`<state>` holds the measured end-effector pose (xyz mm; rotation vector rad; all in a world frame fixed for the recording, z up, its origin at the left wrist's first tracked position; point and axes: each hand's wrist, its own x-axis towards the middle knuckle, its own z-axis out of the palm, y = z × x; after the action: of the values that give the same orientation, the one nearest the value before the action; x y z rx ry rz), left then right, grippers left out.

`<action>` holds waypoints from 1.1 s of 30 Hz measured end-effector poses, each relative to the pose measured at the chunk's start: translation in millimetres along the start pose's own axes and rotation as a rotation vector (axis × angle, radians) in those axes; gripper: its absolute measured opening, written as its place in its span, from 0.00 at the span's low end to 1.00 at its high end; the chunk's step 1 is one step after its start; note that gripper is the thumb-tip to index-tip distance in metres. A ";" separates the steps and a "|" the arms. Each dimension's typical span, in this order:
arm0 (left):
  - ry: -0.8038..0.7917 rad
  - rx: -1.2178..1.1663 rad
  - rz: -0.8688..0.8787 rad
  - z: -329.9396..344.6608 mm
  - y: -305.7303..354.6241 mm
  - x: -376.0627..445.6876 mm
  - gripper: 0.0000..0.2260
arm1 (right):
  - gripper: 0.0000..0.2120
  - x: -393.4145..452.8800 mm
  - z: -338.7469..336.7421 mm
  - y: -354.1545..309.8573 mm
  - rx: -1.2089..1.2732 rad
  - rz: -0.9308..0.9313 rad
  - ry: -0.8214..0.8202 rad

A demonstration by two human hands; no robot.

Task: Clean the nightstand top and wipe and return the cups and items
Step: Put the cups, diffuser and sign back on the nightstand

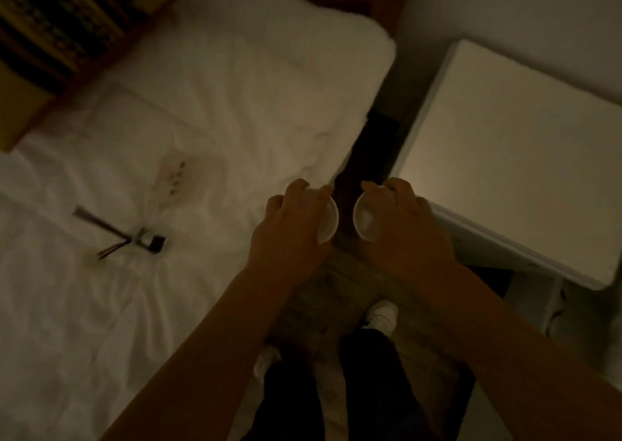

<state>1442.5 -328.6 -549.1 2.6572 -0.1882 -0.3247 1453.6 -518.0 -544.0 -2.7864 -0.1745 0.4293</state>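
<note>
**Two small cups held over the gap, nightstand top bare**

Between the bed and the nightstand, over the dark gap, the person holds two small white cups, one in each hand. The left hand (292, 228) has its fingers curled over the left cup (329, 222) from above, so only the rim and part of the wall show at the thumb side. The right hand (400, 218) grips the right cup (365, 220) in the same way, with the open mouth turned toward the other cup. The two cups are near each other but apart.

To the right of the right hand lies the nightstand (525, 144), with nothing on the part of its top that shows. To the left of the left hand, on the white bed sheet (235, 111), lie a power strip (171, 176) and, further from the hand, a small dark item with thin stems (134, 238); it is too blurred to name.

I judge the cups to be light, stiff and smooth, perhaps ceramic or hard plastic, so they may slip and could chip if they knock together. A grip around the wall, with the thumb against the rim, seems the safest hold. For putting them down, the base should meet the top flat, one cup at a time.
</note>
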 end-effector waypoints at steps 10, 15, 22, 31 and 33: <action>-0.122 0.075 0.219 47.1 135.2 138.6 0.39 | 0.45 29.7 -68.0 146.1 0.053 0.206 0.067; -0.141 0.141 0.265 66.8 169.0 194.6 0.38 | 0.44 50.6 -81.0 210.0 0.076 0.281 0.103; -0.208 0.177 0.308 87.2 195.1 259.6 0.36 | 0.43 84.7 -84.1 261.2 0.073 0.356 0.113; -0.199 0.250 0.389 101.7 206.2 320.4 0.36 | 0.43 138.1 -84.6 275.8 0.115 0.421 0.130; -0.184 0.256 0.408 103.5 207.5 333.3 0.36 | 0.43 150.7 -85.4 280.2 0.110 0.427 0.138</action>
<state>1720.5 -618.2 -610.3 2.7450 -0.8678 -0.4309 1643.0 -781.8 -599.1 -2.7222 0.4681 0.3285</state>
